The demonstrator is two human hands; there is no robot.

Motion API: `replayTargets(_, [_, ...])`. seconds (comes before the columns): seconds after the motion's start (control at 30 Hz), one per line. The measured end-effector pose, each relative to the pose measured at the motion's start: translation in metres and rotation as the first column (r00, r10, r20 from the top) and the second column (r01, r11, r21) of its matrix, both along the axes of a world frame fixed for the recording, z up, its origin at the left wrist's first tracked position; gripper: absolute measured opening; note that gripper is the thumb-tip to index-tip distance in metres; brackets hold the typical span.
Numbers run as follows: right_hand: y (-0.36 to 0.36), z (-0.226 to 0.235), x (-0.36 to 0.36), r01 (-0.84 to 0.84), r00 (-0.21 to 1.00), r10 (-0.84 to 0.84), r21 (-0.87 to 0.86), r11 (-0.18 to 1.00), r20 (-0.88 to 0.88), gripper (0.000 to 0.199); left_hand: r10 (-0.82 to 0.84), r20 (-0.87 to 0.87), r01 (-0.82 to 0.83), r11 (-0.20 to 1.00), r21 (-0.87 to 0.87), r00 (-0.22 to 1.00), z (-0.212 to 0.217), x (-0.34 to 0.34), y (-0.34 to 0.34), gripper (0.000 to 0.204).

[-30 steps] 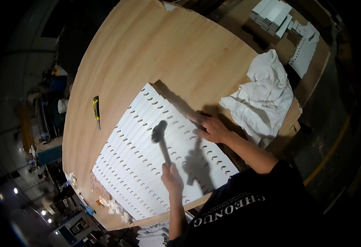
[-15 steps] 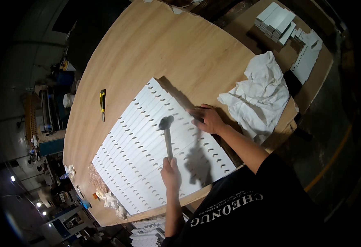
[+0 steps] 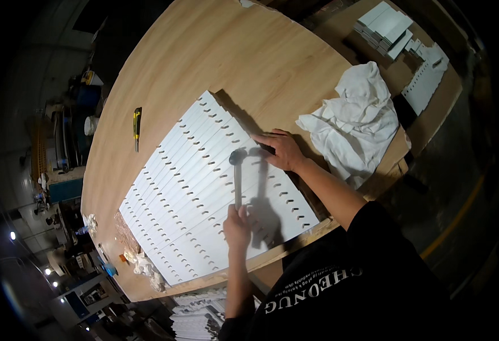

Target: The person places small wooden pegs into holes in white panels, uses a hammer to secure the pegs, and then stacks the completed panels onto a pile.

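A row of white slats (image 3: pixel 204 187) lies side by side on the wooden table, pressed together like one panel and marked with lines of short slots. My left hand (image 3: pixel 237 227) is closed round the handle of a mallet (image 3: pixel 237 184), whose dark, slightly blurred head is over the slats towards their right side. Whether the head touches them I cannot tell. At the right edge of the slats rests my right hand (image 3: pixel 283 151), its fingers stretched out over the outermost slat and its thumb apart. Shadows of mallet and arm fall on the white surface.
A yellow and black utility knife (image 3: pixel 137 128) lies left of the slats. White cloth (image 3: pixel 354 122) is bunched at the table's right edge. Stacked white pieces (image 3: pixel 383 25) sit on a brown surface at far right. More white slats (image 3: pixel 195 318) are below the table's near edge.
The mallet's head has shifted right across the slats, closer to my right hand, and my left hand has moved slightly with it. The whole view has shifted a little. My right hand stays at the edge.
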State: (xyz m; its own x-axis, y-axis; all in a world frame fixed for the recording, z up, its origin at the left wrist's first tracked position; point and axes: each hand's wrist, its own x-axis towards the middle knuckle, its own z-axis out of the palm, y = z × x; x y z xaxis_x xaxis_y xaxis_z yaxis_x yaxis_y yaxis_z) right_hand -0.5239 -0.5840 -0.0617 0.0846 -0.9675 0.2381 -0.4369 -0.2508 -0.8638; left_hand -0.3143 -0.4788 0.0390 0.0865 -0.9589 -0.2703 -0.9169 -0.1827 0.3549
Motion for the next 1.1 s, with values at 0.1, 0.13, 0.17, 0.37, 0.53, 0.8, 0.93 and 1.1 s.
replayTargets(0.1, [0.001,0.004,-0.006,-0.053,0.995,0.047,0.072,0.996,0.085,0.046,0.039,-0.100,-0.042,0.999,-0.026,0.994,0.018,-0.003,0.005,0.024])
replayTargets(0.13, [0.001,-0.001,-0.005,-0.046,0.996,0.042,0.047,0.998,0.083,0.046,0.066,-0.169,-0.076,0.996,-0.052,0.983,0.025,-0.009,0.010,0.023])
replayTargets(0.17, [0.000,-0.008,-0.004,-0.039,0.996,0.037,0.022,0.999,0.081,0.046,0.091,-0.238,-0.112,0.991,-0.075,0.967,0.026,-0.013,0.014,0.022])
replayTargets(0.37, [-0.005,-0.005,-0.002,0.009,1.000,-0.007,-0.110,0.994,0.023,0.041,0.011,-0.043,-0.011,1.000,0.010,0.999,0.010,-0.012,0.013,0.019])
replayTargets(0.53, [-0.002,-0.008,-0.002,-0.022,0.994,0.035,-0.119,0.993,0.107,0.042,0.088,-0.157,-0.102,0.991,-0.081,0.984,0.009,-0.015,0.040,0.019])
replayTargets(0.8, [0.013,-0.009,-0.009,-0.058,0.992,0.051,0.058,0.997,0.116,0.068,0.082,-0.205,-0.104,0.990,-0.097,0.975,0.005,-0.020,0.043,0.022])
replayTargets(0.93, [0.095,0.008,-0.037,-0.230,0.973,0.228,0.108,0.967,0.036,0.113,0.018,-0.120,-0.025,0.998,-0.053,0.993,-0.011,-0.007,0.031,0.023])
replayTargets(1.1, [0.170,0.024,-0.062,-0.341,0.854,0.412,0.256,0.904,-0.317,0.117,0.040,-0.190,-0.059,0.994,-0.096,0.981,0.013,-0.016,0.038,0.023])
